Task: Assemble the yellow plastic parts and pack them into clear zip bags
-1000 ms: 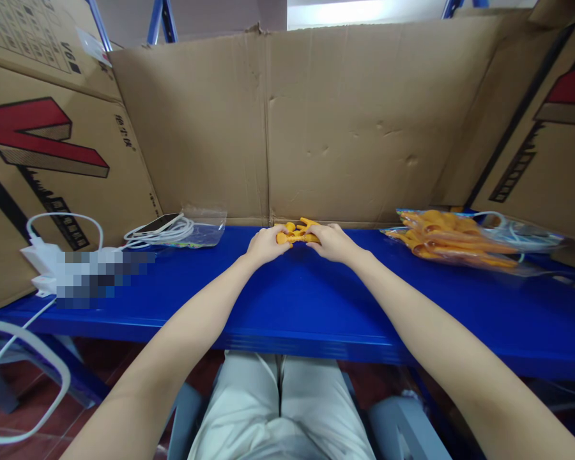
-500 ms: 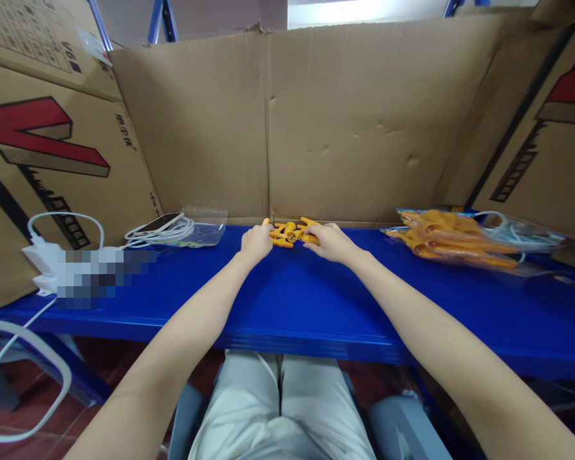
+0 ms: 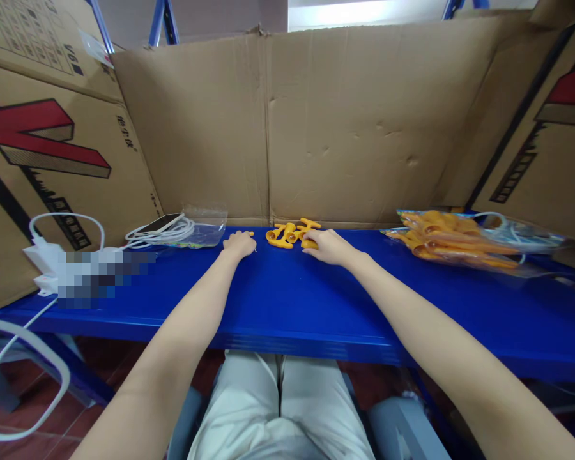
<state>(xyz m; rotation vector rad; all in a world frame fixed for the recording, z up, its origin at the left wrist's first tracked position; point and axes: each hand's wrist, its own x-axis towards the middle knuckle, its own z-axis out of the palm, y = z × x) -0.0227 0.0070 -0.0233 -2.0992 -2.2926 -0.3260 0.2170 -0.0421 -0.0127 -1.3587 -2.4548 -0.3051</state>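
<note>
My left hand (image 3: 239, 245) is over the blue tabletop, left of the yellow pieces. Its fingers are closed, and a bit of a yellow plastic piece (image 3: 252, 234) shows beside them; the rest is hidden. Several yellow plastic pieces (image 3: 287, 234) with round cup-like openings and curved arms lie in a cluster at the back middle. A T-shaped yellow piece (image 3: 310, 223) lies behind the fingertips of my right hand (image 3: 334, 246). Those right fingers are closed on another yellow plastic piece (image 3: 308, 244), partly covered by them.
At right lie clear bags of orange-yellow parts (image 3: 453, 236). A phone (image 3: 160, 223), a coiled white cable (image 3: 184, 229) and a clear bag (image 3: 211, 230) lie at left, near a white plug adapter (image 3: 45, 262). A cardboard wall (image 3: 345, 128) stands behind the blue tabletop (image 3: 297, 300).
My left hand has moved left, away from the cluster, with a yellow piece at its fingers. My right hand has stayed nearly in place.
</note>
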